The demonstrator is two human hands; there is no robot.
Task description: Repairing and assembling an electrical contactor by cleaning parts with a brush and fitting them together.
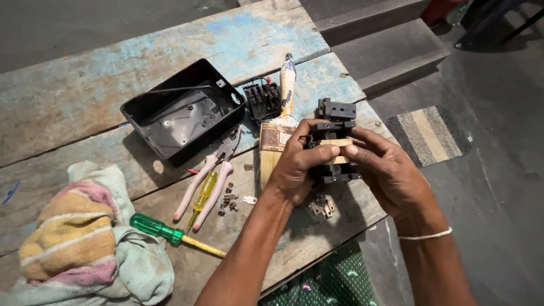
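Gripping a black electrical switch block (334, 141) at centre frame, the left hand (294, 167) and right hand (385, 170) pinch it from both sides above the worn wooden bench (85, 96). A paintbrush (280, 122) lies just left; pliers (207, 178), screwdrivers (170, 232) and a black tray (181, 110) sit farther left.

Matt black plastic switch block (334, 141), glossy plastic tray (181, 110), rough worn painted wood bench (85, 85), soft cloth rag (85, 238).
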